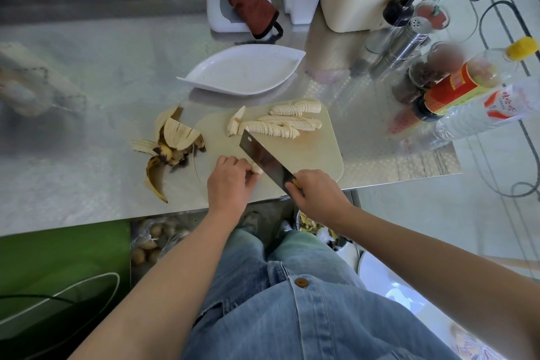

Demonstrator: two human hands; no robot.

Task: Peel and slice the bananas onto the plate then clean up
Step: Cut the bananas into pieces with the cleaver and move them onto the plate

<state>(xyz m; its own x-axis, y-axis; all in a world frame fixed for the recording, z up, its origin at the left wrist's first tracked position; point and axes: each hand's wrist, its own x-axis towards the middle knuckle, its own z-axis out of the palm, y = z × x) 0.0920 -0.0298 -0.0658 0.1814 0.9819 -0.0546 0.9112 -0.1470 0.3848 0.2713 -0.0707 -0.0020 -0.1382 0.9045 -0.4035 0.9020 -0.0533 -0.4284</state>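
Head view: we look down over a steel counter [87,102] at our two hands working on a beige cutting board [327,155]
Left hand [230,181]: fingers curled over a short stub of banana [257,168], pinning it to the board near its front edge; we judge the fingertips are tucked so the blade can ride beside them
Right hand [317,193]: fingers wrapped tight round the handle of the cleaver [264,159]; the handle itself is hidden in the fist
Cleaver: blade angled away from us, its edge just beside the stub and the left fingertips; whether it touches the fruit we cannot tell
Sliced bananas [280,126]: three rows of rounds lie in line at the far side of the board, clear of the cutting spot; one uncut piece [235,124] rests at their left end
Plate [204,82]: white, leaf-shaped, just beyond the board; no slices visible on it; near enough, we judge, for an easy transfer
Peels [172,140]: heaped on the counter just left of the board, out of the knife's way
Progress: peeling looks done, slicing nearly so; plating and clean-up are not yet begun
Beyond: a red cloth [251,9] on a white box [219,17]; bottles and shakers [415,35] at the right
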